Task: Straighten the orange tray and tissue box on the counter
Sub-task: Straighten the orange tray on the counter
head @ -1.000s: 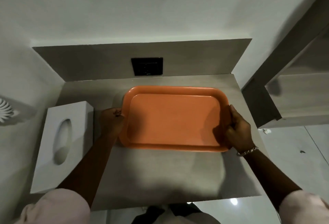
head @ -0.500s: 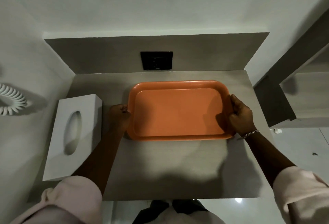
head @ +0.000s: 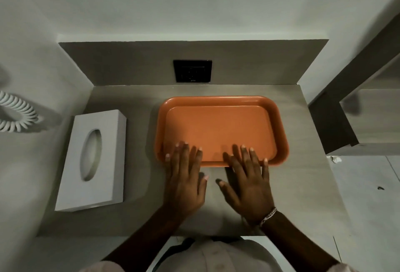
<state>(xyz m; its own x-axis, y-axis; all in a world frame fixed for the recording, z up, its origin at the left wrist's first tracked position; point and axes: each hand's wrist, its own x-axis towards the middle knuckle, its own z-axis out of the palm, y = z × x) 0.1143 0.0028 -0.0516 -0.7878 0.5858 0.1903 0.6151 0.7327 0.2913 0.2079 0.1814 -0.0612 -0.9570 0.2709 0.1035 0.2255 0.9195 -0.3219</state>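
An empty orange tray lies flat on the grey counter, toward the back right, its long sides roughly parallel to the back wall. My left hand and my right hand are flat with fingers spread, palms down, fingertips resting on the tray's near rim. Neither hand grips anything. A white tissue box with an oval slot lies on the counter's left side, slightly skewed, apart from both the tray and my hands.
A black wall socket sits in the backsplash behind the tray. A white coiled cord hangs on the left wall. A wooden shelf unit stands to the right of the counter. The counter's front edge is near my body.
Both hands let go of the tray's short ends and moved to its near edge, now lying flat and open. The tray sits squarer to the wall.
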